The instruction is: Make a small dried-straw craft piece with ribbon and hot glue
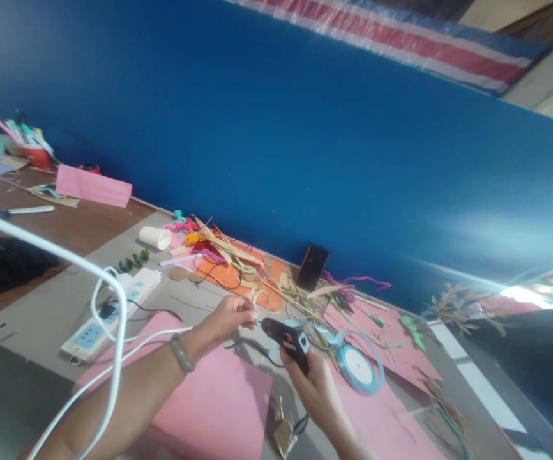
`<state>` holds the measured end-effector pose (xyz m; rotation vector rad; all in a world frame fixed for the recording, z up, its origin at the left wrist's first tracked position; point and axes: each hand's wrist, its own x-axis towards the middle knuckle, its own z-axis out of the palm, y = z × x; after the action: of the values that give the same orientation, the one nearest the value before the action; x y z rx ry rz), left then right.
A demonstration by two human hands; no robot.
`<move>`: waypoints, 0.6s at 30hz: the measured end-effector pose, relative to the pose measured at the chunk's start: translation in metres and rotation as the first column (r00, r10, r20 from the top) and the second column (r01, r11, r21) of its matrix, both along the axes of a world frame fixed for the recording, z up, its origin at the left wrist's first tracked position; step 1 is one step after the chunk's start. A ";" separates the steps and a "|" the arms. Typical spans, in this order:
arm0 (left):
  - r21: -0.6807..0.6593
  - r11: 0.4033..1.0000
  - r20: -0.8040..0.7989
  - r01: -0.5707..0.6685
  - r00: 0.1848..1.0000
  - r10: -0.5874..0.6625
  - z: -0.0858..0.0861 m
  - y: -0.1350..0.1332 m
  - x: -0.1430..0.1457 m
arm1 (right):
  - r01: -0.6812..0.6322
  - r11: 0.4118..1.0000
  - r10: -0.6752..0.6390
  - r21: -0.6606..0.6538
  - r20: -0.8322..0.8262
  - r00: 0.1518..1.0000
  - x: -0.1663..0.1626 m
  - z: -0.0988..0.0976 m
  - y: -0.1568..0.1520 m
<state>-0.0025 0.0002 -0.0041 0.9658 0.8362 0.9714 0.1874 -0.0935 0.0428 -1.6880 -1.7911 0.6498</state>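
My left hand, with a bangle on its wrist, pinches a small pale straw-like piece whose thin ends stick up above the fingertips. My right hand is wrapped round the grip of a black glue gun. The gun's nozzle points left and is close by the left fingertips; whether it touches the piece I cannot tell. Just right of the gun lies a spool of light blue ribbon, its loose ribbon trailing behind the gun. Below the hands is a pink sheet.
A white power strip and a white cable cross the left side. Straw strips and craft bits lie over an orange sheet. A phone leans against the blue partition. A paper cup lies sideways.
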 end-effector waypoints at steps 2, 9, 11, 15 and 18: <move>-0.005 1.000 0.007 0.001 1.000 -0.001 -0.001 0.000 0.000 | 0.000 1.000 0.000 0.008 0.020 1.000 0.000 -0.001 0.000; -0.020 1.000 0.010 0.019 1.000 -0.019 -0.008 0.004 0.000 | -0.006 0.999 0.004 0.034 0.066 0.998 -0.001 -0.002 0.001; -0.018 1.000 0.016 0.023 1.000 -0.023 -0.008 0.003 0.000 | -0.013 0.999 0.010 0.039 0.070 0.997 0.000 -0.004 0.001; -0.004 1.000 0.006 0.026 1.000 -0.026 -0.005 0.002 0.000 | -0.022 0.999 0.018 0.042 0.092 0.996 0.002 -0.006 0.002; 0.006 1.000 -0.002 0.028 1.000 -0.028 -0.003 0.001 -0.001 | -0.019 0.999 0.014 0.042 0.113 0.994 0.002 -0.006 0.002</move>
<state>-0.0030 0.0014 -0.0068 0.9811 0.8196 0.9492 0.1891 -0.0913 0.0364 -1.7132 -1.8848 0.5291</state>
